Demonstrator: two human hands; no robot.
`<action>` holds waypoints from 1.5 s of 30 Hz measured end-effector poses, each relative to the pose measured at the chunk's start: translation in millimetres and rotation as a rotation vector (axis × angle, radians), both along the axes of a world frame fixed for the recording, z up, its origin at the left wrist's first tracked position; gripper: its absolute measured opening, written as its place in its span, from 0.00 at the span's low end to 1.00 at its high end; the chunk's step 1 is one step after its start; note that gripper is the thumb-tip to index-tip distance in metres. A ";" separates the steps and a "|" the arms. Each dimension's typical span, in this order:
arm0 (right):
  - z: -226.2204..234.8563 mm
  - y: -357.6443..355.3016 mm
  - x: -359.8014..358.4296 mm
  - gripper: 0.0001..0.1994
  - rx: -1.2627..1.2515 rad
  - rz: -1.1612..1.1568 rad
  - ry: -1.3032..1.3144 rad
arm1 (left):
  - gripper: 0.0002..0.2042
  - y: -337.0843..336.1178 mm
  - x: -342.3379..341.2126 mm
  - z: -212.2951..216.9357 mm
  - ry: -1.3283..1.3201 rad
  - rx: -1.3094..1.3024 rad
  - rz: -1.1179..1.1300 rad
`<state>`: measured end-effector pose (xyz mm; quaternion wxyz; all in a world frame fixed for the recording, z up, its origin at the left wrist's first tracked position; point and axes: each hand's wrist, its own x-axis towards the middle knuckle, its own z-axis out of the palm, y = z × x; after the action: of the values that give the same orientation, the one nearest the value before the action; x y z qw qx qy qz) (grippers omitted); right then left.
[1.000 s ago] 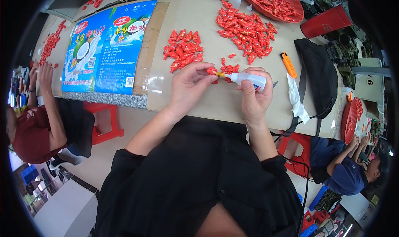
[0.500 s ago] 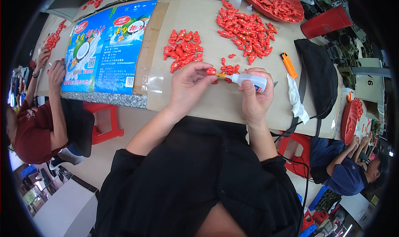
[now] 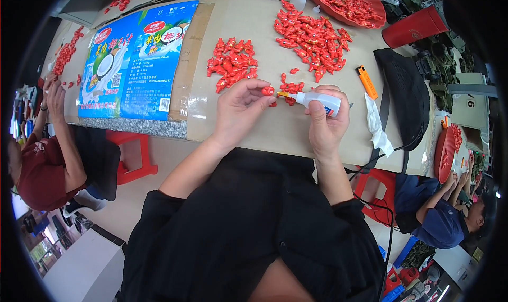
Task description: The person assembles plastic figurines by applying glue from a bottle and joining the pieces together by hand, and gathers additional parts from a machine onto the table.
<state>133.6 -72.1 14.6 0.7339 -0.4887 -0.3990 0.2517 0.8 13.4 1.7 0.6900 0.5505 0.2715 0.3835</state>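
1. In the head view, the left hand pinched a small red piece between its fingertips, just above the table.
2. The right hand was closed around a white glue bottle, with the tip almost touching the piece.
3. Two red piles lay behind the hands.
4. An orange lighter lay to the right.

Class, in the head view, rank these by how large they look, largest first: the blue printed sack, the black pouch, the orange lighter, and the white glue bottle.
1. Blue printed sack, flat on the table.
2. Black pouch at the table's right end.
3. White glue bottle, held in the right hand.
4. Orange lighter; it looks close to the bottle in size, and the hand hides part of the bottle, so this pair is uncertain.
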 end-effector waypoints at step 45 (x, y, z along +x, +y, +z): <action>17.2 -3.4 25.5 0.07 -0.538 -0.288 -0.747 | 0.13 -12.5 -17.2 12.4 -0.155 -0.327 -0.297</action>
<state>159.0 -75.5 31.8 0.4151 -0.7686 -0.4843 0.0489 -16.4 0.9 14.1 0.8377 0.4340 0.1924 0.2699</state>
